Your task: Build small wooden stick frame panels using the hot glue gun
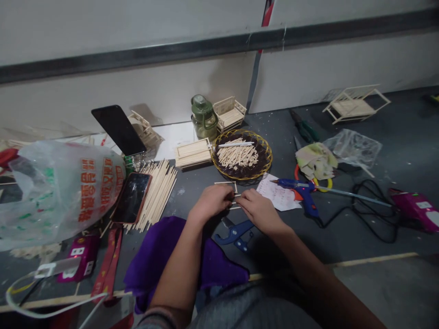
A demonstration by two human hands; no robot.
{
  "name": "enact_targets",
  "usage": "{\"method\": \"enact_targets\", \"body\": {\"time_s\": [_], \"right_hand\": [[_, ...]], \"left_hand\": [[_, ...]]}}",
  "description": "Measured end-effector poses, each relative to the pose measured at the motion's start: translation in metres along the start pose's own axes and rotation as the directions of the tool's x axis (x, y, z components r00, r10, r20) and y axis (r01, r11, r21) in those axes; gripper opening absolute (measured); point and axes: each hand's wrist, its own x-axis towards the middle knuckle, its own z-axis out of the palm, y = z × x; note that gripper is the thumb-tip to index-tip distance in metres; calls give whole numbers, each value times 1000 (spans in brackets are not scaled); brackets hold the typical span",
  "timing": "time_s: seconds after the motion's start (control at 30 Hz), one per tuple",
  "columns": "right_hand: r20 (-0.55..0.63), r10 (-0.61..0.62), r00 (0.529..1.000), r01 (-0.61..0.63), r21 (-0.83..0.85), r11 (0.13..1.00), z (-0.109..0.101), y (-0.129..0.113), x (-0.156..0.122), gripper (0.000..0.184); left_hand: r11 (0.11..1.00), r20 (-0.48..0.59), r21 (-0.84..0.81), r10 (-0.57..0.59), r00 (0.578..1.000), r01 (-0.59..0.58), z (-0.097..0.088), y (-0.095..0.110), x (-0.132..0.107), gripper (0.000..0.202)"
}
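My left hand (211, 201) and my right hand (259, 209) meet over the dark floor, both pinched on a small frame of thin wooden sticks (229, 188). The fingers are closed on its near edge. A blue cutter (235, 232) lies just under my wrists. Beyond the frame sits a round woven basket (265, 157) holding several short cut sticks (238, 156). A blue glue gun (302, 192) lies to the right on a printed paper sheet (278, 195).
Long sticks (156, 194) and a phone (132, 197) lie at left beside a plastic bag (55, 192). A second phone (118, 129) stands propped. A green jar (203, 117), small stick furniture models (230, 112) (355, 103), a purple cloth (164, 256) and a magenta device (414, 208) surround.
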Motion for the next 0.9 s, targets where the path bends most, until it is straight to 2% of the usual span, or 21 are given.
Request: {"method": "enact_targets", "body": {"time_s": [0.17, 0.37, 0.5, 0.67, 0.77, 0.9], "right_hand": [[59, -5, 998, 8, -63, 998, -2, -3, 6, 17], [51, 17, 999, -14, -68, 998, 2, -4, 7, 22], [29, 17, 999, -17, -17, 1000, 4, -2, 3, 24], [-50, -19, 999, 19, -11, 1000, -1, -4, 1, 20], [-94, -76, 993, 72, -43, 996, -8, -8, 3, 19], [-187, -112, 976, 113, -7, 994, -22, -6, 3, 13]], "left_hand": [[1000, 3, 5, -25, 1000, 25, 0, -7, -2, 13], [999, 22, -11, -47, 999, 47, 4, -9, 0, 14], [998, 10, -63, -24, 1000, 24, -1, -11, -3, 13], [960, 11, -278, 39, 999, -34, -15, -8, -11, 27], [888, -22, -455, 60, 998, -64, -16, -3, -12, 30], [761, -113, -645, -10, 994, -66, -10, 1, -9, 26]]}}
